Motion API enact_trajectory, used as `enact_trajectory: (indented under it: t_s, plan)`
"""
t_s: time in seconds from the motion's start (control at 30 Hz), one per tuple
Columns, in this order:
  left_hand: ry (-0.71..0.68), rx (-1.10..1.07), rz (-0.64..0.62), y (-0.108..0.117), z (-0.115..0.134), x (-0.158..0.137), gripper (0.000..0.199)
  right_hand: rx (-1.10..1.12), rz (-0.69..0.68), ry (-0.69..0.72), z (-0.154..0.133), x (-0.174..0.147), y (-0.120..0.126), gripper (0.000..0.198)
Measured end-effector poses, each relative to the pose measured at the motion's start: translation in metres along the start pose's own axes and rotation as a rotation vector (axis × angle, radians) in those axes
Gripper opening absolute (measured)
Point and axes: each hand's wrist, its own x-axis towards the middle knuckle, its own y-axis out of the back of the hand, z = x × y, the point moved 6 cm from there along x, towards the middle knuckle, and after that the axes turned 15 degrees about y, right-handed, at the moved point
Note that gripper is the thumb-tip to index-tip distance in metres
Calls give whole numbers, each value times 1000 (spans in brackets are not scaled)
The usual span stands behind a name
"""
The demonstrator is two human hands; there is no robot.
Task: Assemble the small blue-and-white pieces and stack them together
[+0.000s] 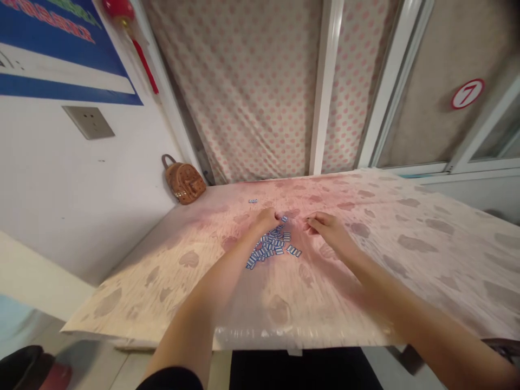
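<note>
A loose pile of small flat blue-and-white striped pieces (266, 250) lies on the patterned tablecloth (280, 309). My left hand (268, 219) is at the far side of the pile, fingers curled closed. One striped piece (284, 219) shows right by its fingertips; I cannot tell whether they grip it. To the right of the pile, my right hand (323, 223) is just over the cloth with thumb and fingers pinched together. Whatever is between those fingers is too small to make out. A separate piece (294, 251) lies at the pile's right side, and another (252, 201) farther back.
A small brown backpack-shaped bag (184, 181) stands at the table's back left corner, against the wall. Behind the table hangs a dotted curtain (252, 97) with white frames. A wall socket (89, 122) is on the left, and a dark bin (32, 368) stands on the floor.
</note>
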Motion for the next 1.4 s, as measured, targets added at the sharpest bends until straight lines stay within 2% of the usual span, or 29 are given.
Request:
enact_trajectory:
  t_s: [0.1, 0.17, 0.27, 0.33, 0.47, 0.57, 0.67, 0.77, 0.87, 0.97, 1.07, 1.17, 1.3, 1.4]
  plan:
    - [-76, -162, 52, 12, 1, -15, 6, -125, -5, 26, 3, 21, -13, 9]
    - [-148, -289, 56, 21, 2, -27, 10, -184, 12, 56, 4, 34, -25, 11]
    - [-210, -431, 20, 30, 0, -43, 11, -167, -77, 26, 15, 44, -51, 5]
    - [-188, -522, -11, 32, -6, -49, 15, -154, -116, 33, 25, 42, -64, 3]
    - [-104, -701, -19, 34, -26, -53, 16, -203, -75, 35, 45, 31, -66, 5]
    - [-82, -732, 27, 40, -37, -56, 14, -187, -139, 8, 50, 23, -64, 9]
    - [-71, -754, -3, 41, -38, -60, 20, -125, -201, 21, 42, 21, -65, 12]
    - [-91, -785, -77, 33, -30, -64, 27, -78, -211, 58, 28, 21, -67, 24]
    - [-92, -780, -96, 27, -23, -67, 26, 41, -249, 58, 21, 20, -71, 35]
    - [-121, -698, -68, 33, -24, -70, 19, 66, -179, 68, 20, 21, -64, 35]
    - [-216, -412, -128, 38, -24, -77, 18, 8, -33, 13, 28, 24, -47, 28]
    - [-294, -189, -220, 36, -25, -85, 30, 2, 67, -45, 35, 26, -36, 22]
    - [-348, -119, -249, 31, -22, -89, 40, 5, 81, -47, 33, 26, -34, 17]
    - [-329, -110, -230, 29, -22, -87, 36, 16, 88, -41, 29, 25, -35, 15]
